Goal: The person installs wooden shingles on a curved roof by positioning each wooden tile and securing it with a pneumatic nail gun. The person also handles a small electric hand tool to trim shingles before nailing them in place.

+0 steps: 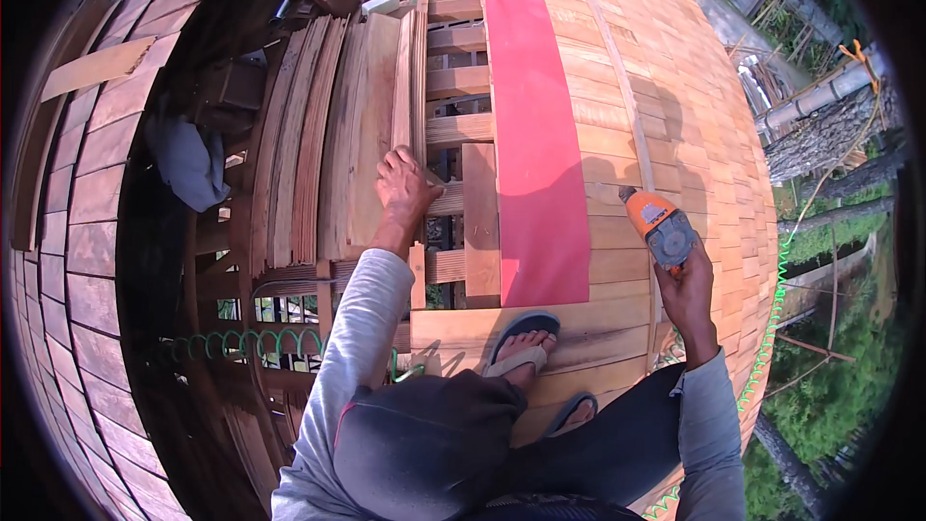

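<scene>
Right hand (688, 297) is closed around an orange power tool (659, 222), above wooden shingles (666, 58); left hand (405, 188) rests with bent fingers on stacked boards (374, 101), and I cannot tell if it grips. Between the hands lies a red strip (535, 125), beside open battens (457, 83). Green coiled hose (769, 336) follows the right roof edge, with greenery (839, 405) beyond.

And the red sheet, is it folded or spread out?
Spread out: the red sheet lies as one long, flat strip, with no fold showing.
</scene>
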The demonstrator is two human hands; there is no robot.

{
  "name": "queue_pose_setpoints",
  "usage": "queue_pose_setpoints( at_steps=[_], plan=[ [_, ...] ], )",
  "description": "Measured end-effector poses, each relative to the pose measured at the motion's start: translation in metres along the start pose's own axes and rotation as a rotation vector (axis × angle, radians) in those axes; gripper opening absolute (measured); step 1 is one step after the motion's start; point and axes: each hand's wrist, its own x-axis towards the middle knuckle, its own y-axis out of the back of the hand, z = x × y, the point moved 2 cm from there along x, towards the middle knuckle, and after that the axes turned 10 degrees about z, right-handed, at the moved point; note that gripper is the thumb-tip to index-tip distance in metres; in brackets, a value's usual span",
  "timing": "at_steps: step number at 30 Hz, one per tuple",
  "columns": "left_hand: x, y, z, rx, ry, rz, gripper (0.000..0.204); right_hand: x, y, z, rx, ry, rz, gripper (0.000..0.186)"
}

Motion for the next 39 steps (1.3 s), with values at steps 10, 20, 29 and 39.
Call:
queue_pose_setpoints(
  at_steps=[10,20,29,39],
  plan=[
    [0.023,-0.006,-0.071,-0.44,0.15,-0.113,0.076,-0.018,0.009,0.005,-0.105,-0.076,-0.146,0.047],
    [0.033,0.007,-0.067,-0.322,0.133,0.067,0.08,-0.01,0.009,0.026,-0.132,-0.103,-0.129,0.044],
    [-0.002,0.024,-0.091,-0.626,0.181,-0.044,0.069,-0.008,-0.003,0.01,-0.13,-0.084,-0.216,0.054],
    [-0.033,0.009,-0.099,-0.575,0.227,0.006,0.076,-0.012,0.006,-0.001,-0.124,-0.034,-0.217,0.067]
  ],
)
